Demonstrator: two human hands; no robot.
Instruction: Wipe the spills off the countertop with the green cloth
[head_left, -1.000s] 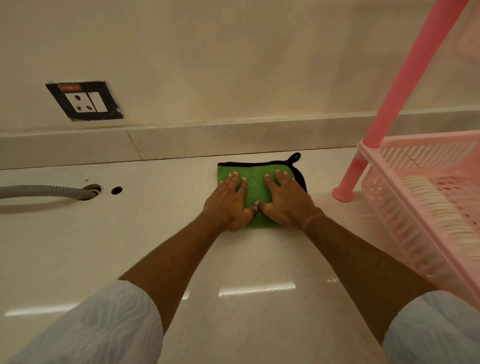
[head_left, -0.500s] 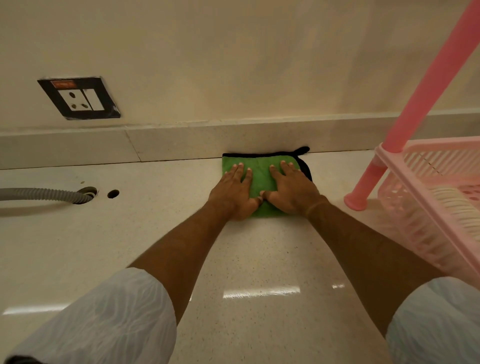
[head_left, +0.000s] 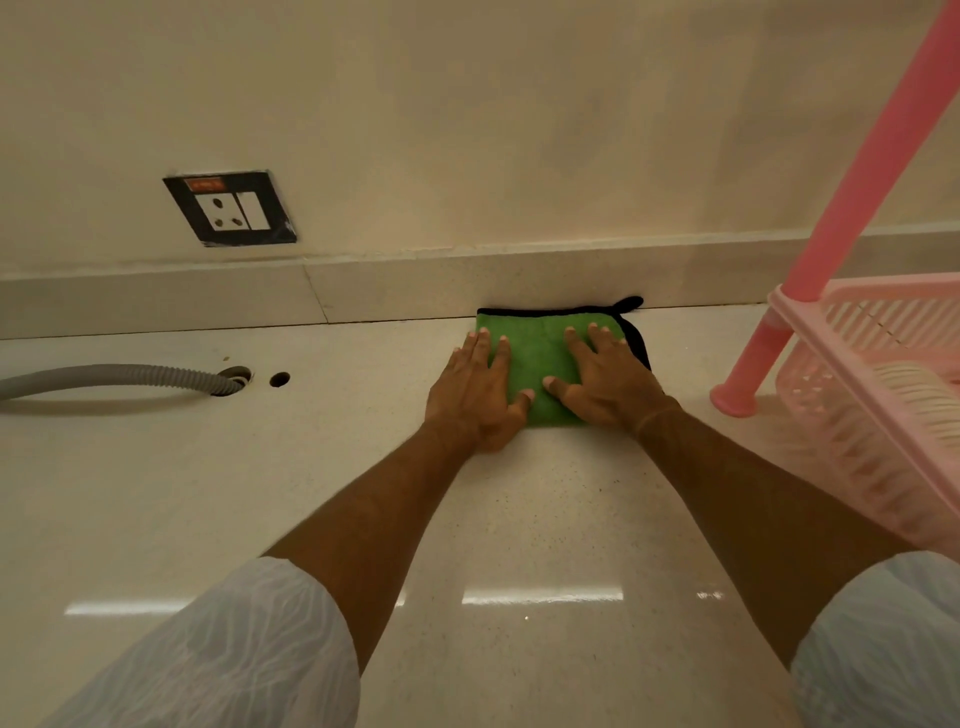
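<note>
The green cloth (head_left: 540, 358), folded, with a black border and a black loop, lies flat on the pale glossy countertop (head_left: 260, 493). Its far edge touches the low backsplash ledge (head_left: 415, 286). My left hand (head_left: 478, 395) presses flat on the cloth's left part, fingers spread. My right hand (head_left: 608, 387) presses flat on its right part, fingers also spread. The thumbs are a little apart over the green middle. I cannot make out any spill on the surface.
A pink plastic dish rack (head_left: 883, 374) stands at the right, its leg (head_left: 748, 374) close to the cloth. At the left, a grey corrugated hose (head_left: 119, 375) enters a hole beside a smaller hole (head_left: 279, 379). A wall socket (head_left: 231, 207) sits above.
Both hands slid the cloth away from me until its far edge met the backsplash ledge. The thumbs, touching before, have moved apart.
</note>
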